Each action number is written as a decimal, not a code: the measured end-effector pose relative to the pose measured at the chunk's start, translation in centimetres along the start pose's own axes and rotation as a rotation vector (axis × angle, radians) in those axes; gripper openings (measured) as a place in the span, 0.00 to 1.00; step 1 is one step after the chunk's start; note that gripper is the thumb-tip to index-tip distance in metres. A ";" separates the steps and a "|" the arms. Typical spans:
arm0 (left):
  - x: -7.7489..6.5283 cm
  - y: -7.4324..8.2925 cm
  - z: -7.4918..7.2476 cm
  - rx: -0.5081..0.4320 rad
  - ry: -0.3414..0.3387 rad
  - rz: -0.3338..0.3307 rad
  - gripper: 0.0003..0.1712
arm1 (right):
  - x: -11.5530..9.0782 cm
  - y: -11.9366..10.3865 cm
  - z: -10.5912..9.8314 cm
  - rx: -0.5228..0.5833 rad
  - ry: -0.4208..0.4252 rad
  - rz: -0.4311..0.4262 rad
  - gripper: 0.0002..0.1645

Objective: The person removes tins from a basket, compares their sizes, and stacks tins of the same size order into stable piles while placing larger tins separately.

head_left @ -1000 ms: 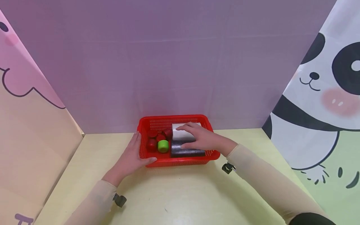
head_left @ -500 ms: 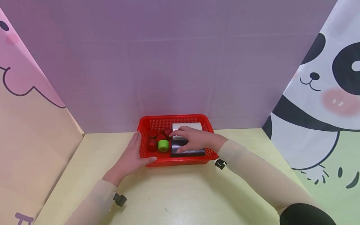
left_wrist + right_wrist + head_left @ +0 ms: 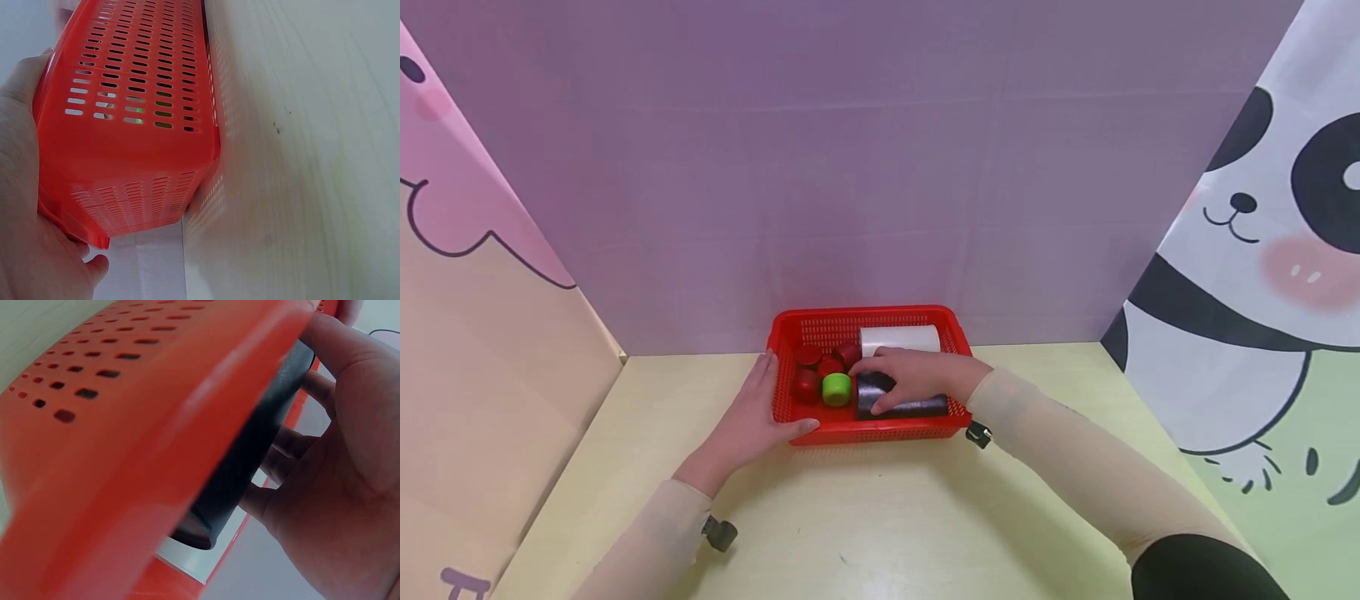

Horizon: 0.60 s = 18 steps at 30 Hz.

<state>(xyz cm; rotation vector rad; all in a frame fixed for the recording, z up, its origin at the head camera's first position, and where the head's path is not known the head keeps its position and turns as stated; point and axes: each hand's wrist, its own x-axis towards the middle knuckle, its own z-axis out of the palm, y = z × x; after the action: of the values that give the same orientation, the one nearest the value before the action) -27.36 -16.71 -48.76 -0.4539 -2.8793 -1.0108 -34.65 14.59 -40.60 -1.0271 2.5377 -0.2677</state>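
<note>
The right hand clamps its fingers round the not-yet-lifted black cylinder; the left hand, fingers straight, steadies the red basket.

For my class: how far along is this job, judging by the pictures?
Done, it seems: the left hand holds the basket at its near-left corner. In hand: the right hand has fingers and thumb round the black cylinder, which lies in the basket. Remaining, probably: lifting or shifting that cylinder; the white cylinder, green piece and red pieces also lie there, held by neither hand.
</note>
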 end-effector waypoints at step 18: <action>-0.1 0.1 0.0 -0.001 -0.004 -0.017 0.82 | 0.5 0.2 0.5 0.064 -0.022 -0.023 0.46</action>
<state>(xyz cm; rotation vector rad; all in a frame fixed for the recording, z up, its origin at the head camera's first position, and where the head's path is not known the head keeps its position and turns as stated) -27.25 -16.70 -48.71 -0.4323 -2.8911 -1.0145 -34.86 14.36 -41.30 -1.0293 2.4824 -0.3405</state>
